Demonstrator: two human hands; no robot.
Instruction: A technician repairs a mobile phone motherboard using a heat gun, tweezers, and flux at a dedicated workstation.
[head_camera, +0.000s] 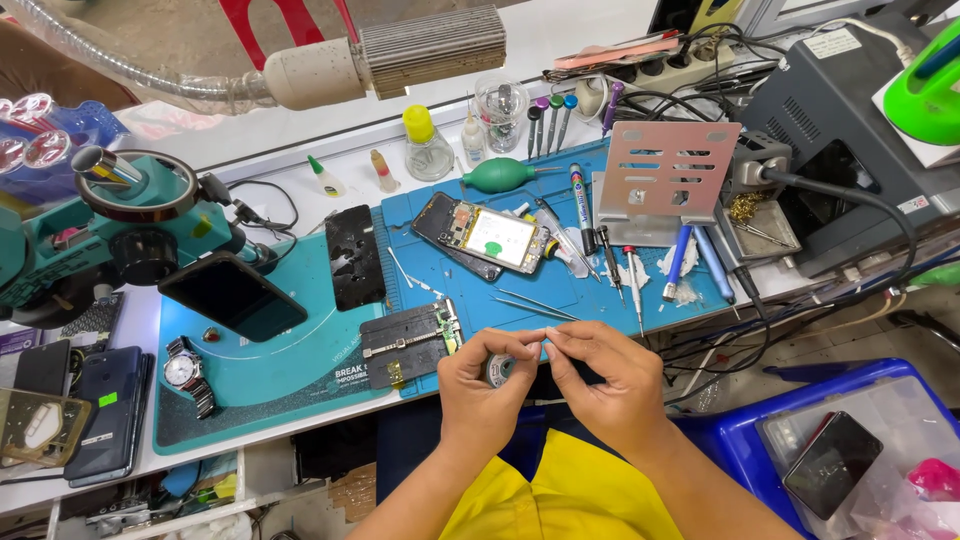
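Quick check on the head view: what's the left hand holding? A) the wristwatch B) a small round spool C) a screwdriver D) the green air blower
B: the left hand is closed around a small round spool at the front edge of the blue mat, while the right hand pinches at something fine just above it; the wristwatch and green air blower lie untouched on the bench.

Cluttered repair table under a lamp

A white table (300, 150) carries a blue mat (560, 280); a lamp (400, 55) on a flexible arm hangs over it, a microscope (110, 230) stands left, a blue bin (740, 440) sits lower right.
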